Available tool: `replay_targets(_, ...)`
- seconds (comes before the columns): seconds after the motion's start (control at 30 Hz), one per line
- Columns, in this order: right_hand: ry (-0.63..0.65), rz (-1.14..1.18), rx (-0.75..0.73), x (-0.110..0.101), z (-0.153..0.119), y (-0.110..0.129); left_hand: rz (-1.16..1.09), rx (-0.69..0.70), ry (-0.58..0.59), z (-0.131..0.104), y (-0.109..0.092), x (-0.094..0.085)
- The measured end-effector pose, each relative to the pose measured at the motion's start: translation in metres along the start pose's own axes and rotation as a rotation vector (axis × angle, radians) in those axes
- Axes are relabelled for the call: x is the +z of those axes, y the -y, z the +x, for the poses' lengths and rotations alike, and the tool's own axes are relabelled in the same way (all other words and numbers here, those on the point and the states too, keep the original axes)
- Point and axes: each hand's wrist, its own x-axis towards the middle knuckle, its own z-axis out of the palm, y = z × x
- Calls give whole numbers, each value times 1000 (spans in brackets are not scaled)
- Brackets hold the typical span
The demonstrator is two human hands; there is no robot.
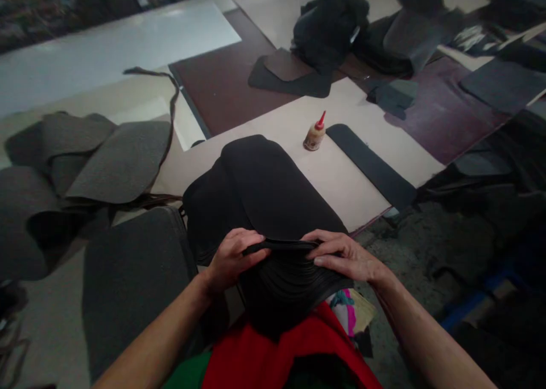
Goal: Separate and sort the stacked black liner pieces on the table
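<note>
A thick stack of black sheet pieces with rounded corners (277, 184) lies at the table's near edge, its close end drooping in many layers over the lap. My left hand (241, 253) pinches the near edge of the top sheets between thumb and fingers. On the same edge, a little to the right, my right hand (336, 253) has its fingers on top and its thumb against the layers below. Between the hands the top sheets are bent up into a fold. How many sheets are gripped cannot be made out.
A small glue bottle with a red nozzle (314, 134) stands beyond the stack, beside a narrow dark strip (371, 164). Grey sheet pieces (123, 161) and another dark stack (136, 286) lie left. A black bundle (328, 30) sits at the back, near brown boards (222, 76).
</note>
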Motion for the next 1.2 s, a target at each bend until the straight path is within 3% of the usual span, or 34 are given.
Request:
replay_targets(0.17, -142, -238, -84, 10, 1, 0, -32, -11, 21, -2, 1, -1)
replay_targets(0.33, -282, -298, -156, 18, -3, -6, -22, -8, 22, 0, 0, -2)
replay_targets(0.47, -187, -312, -213, 13, -3, -1, -46, 3, 26, 2, 0, -2)
replay_targets(0.7, 7, -207, -111, 2, -4, 11, -69, 10, 34, -3, 3, -2)
replay_targets(1.0, 35, -281, -106, 0, 1, 8, -72, -6, 27, -1, 1, -1)
replay_targets(1.2, -88, -453, -131, 7, 2, 7, -64, -2, 30, -3, 2, -1)
